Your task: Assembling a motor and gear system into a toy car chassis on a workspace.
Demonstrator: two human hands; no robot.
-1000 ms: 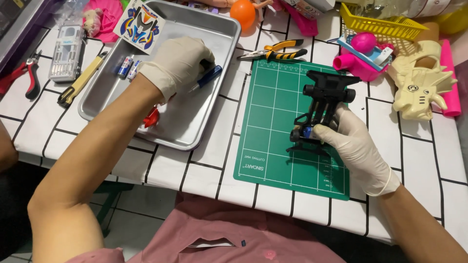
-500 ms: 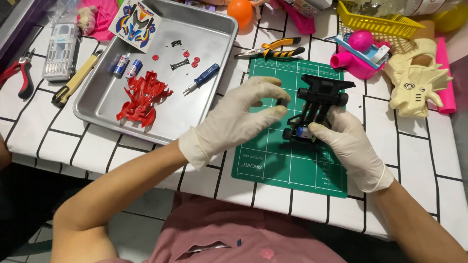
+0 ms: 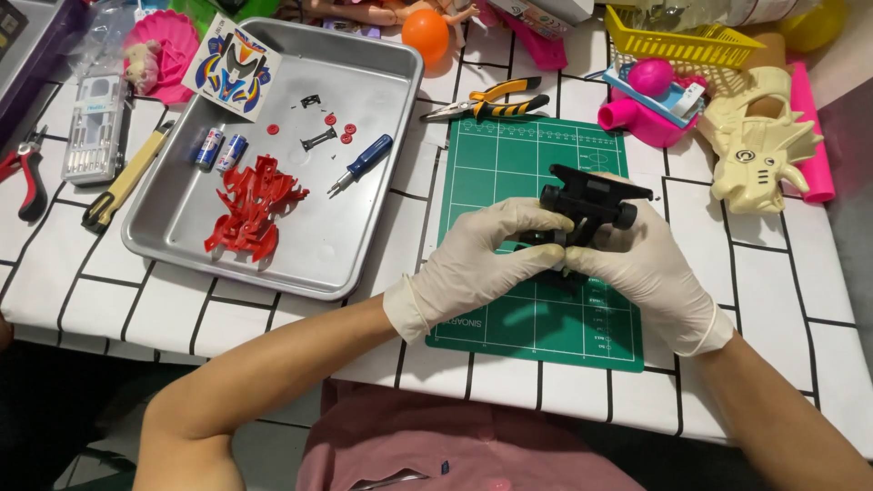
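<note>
Over a green cutting mat (image 3: 509, 173), the gloved left hand (image 3: 477, 259) and right hand (image 3: 641, 273) together grip a black toy car chassis (image 3: 587, 205), beside a metal tray (image 3: 364, 245).

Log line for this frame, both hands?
left hand: gripping black plastic toy car chassis | right hand: gripping same chassis | over green cutting mat

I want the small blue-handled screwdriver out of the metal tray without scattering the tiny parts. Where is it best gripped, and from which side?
Take the screwdriver by its blue handle, the thicker upper-right end, coming from the tray's right wall. It lies flat and slanted, tip toward the red car body; the small red parts sit on its left.
</note>
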